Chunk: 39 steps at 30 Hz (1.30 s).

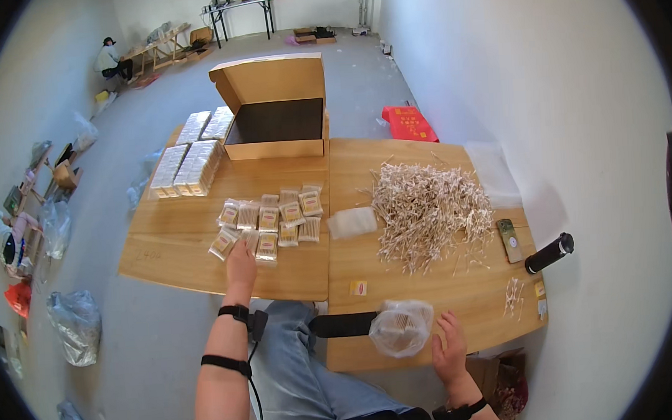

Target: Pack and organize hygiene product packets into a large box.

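Note:
My left hand (241, 265) reaches to the near edge of a group of small clear packs. Its fingers are closed at the edge of one tilted pack of cotton swabs (222, 244). Several more packs (267, 220), each with a yellowish label, lie behind and beside it. My right hand (450, 347) is at the near table edge, fingers apart, holding nothing. Just left of it, a clear plastic bag (415, 339) with sticks showing inside sits at the end of a black bar (347, 325). A large pile of loose cotton swabs (428, 212) lies farther off.
Behind the packs stand wrapped stacks (187, 169) and an open cardboard box (275, 150). Nearby lie clear bags (353, 223), a label card (358, 288), a phone (509, 241) and a black bottle (549, 253). Two people sit working at the left.

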Each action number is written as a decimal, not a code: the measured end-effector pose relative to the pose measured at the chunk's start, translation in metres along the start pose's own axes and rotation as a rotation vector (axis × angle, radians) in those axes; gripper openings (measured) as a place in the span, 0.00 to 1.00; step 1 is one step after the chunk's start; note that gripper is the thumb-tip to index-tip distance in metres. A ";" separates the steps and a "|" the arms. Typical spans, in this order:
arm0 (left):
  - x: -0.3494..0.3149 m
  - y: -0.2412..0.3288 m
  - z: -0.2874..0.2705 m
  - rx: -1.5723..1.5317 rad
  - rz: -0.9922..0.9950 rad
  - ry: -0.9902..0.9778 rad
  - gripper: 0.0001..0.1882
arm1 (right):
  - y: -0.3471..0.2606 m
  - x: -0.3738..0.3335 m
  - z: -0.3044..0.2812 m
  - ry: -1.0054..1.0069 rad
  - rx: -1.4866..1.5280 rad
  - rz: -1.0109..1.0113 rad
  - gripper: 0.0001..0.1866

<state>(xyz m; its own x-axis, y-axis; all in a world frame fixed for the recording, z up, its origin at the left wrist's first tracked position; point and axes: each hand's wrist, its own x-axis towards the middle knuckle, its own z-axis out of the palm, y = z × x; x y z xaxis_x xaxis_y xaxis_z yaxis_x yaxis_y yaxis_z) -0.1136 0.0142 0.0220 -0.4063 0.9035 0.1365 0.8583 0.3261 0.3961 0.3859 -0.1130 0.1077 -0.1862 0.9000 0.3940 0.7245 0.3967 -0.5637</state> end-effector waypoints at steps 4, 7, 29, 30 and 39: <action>-0.037 0.056 -0.005 -0.868 -0.117 -0.071 0.16 | -0.024 0.021 0.003 0.019 0.069 -0.090 0.23; -0.111 0.153 -0.044 -1.397 -0.327 -0.523 0.18 | -0.043 0.031 0.007 -0.064 0.166 -0.165 0.25; -0.221 0.217 0.053 -0.884 -0.003 -0.375 0.17 | -0.008 0.013 0.044 -0.273 0.035 -0.334 0.26; -0.224 0.224 0.048 -0.842 0.118 -0.191 0.16 | -0.006 0.013 0.044 -0.248 0.015 -0.273 0.22; -0.242 0.261 0.008 -0.795 0.411 -0.059 0.15 | 0.003 0.016 0.050 -0.412 -0.296 -0.279 0.16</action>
<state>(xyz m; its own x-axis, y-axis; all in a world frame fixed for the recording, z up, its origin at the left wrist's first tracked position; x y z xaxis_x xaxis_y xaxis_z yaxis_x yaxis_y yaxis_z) 0.2117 -0.1172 0.0850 -0.0791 0.9265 0.3679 0.4533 -0.2953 0.8410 0.3517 -0.0884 0.0766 -0.5966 0.7884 0.1497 0.7549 0.6147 -0.2288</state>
